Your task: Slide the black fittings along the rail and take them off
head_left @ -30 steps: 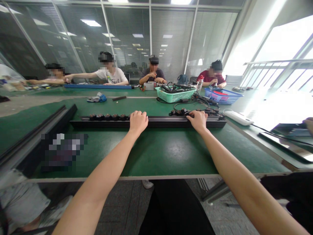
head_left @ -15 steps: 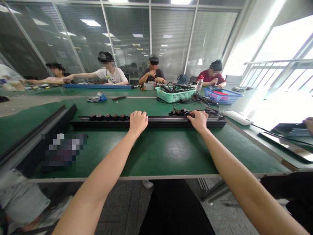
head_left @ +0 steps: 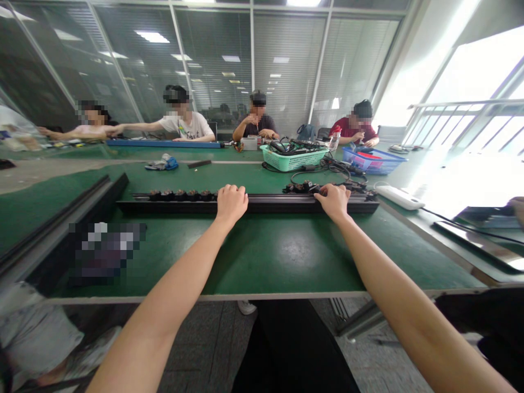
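A long black rail (head_left: 286, 206) lies crosswise on the green table in front of me. My left hand (head_left: 232, 204) is closed over its middle, with the knuckles up and the fingertips hidden behind it. Small dark parts with coppery tops (head_left: 180, 195) stand in a row along the rail's left half. At the right half, my right hand (head_left: 334, 201) has thumb and fingers drawn together by the rail's upper edge; what is between them is hidden. A cluster of similar dark parts (head_left: 301, 187) sits just behind and left of that hand.
Behind the rail are a green basket (head_left: 295, 162) of cables, a blue basket (head_left: 379, 165) and gloves (head_left: 162, 163). A white power strip (head_left: 399, 197) lies right. Other long dark profiles (head_left: 82, 234) run along the left. Several people sit across the table.
My right hand has shifted very slightly to the right, its fingers moving a little at the rail. My left hand stays where it was.
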Motion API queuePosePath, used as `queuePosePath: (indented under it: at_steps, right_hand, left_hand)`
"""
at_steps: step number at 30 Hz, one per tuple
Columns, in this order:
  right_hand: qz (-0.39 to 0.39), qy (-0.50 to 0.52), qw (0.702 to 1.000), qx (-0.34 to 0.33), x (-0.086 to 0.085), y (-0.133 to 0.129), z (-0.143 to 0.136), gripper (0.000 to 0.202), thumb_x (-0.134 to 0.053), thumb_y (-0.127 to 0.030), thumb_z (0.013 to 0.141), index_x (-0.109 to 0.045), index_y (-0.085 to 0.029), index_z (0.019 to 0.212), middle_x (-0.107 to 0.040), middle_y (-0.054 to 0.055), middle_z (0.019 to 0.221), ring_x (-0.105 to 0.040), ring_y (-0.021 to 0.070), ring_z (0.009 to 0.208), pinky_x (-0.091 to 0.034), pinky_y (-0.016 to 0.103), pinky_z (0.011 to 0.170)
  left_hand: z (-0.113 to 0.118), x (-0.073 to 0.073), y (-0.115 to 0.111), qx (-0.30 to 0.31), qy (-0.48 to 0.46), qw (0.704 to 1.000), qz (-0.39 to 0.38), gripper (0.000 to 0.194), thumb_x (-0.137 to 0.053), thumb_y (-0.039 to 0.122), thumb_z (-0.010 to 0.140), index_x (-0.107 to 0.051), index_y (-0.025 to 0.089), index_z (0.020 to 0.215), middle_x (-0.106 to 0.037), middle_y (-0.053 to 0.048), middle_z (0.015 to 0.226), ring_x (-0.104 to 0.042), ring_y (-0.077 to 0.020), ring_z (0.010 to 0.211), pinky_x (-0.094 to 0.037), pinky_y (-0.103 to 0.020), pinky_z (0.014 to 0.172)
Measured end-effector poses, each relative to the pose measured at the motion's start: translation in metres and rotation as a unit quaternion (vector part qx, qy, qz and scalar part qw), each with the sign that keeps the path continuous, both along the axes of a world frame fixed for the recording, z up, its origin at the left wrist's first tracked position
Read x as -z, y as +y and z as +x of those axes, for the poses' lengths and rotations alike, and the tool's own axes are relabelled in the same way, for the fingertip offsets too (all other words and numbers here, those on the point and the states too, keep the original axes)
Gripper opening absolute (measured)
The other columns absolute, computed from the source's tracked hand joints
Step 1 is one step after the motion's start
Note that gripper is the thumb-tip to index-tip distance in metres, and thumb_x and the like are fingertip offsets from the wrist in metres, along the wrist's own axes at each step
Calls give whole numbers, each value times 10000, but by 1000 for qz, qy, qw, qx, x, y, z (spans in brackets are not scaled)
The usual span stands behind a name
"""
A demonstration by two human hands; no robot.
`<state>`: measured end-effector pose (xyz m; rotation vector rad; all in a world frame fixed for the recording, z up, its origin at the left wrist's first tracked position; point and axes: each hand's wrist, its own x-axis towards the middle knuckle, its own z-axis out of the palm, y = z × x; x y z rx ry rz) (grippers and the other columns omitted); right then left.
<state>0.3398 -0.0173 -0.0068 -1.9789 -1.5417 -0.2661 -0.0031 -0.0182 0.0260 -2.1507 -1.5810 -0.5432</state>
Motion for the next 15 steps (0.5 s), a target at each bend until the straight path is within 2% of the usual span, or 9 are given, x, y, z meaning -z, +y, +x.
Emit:
queuePosePath:
  at_steps: [5,15]
  right_hand:
    - [-47,-22,997,54,-5,-5,-5,343,-608,-424,937,-691,-156,1133,-691,188,1199,-489,364,1148,-306,465,980]
    - [-96,-38,989,110,-15,-15,-12,496,-597,-539,966,-696,-88,1149,-587,258,1293,-492,390,1216,-306,469,1001]
  left_hand:
    - [0,1,1,0,1,1000,5,327,-431,272,1042,-727,154,1116,-721,-177,1092,-608,-342,1119,-439,-451,945]
    - [0,0,-1,1,-4,1000,-1,325,-432,270,1044,-727,159,1126,-718,-173,1092,-607,-336,1117,-435,-446,949]
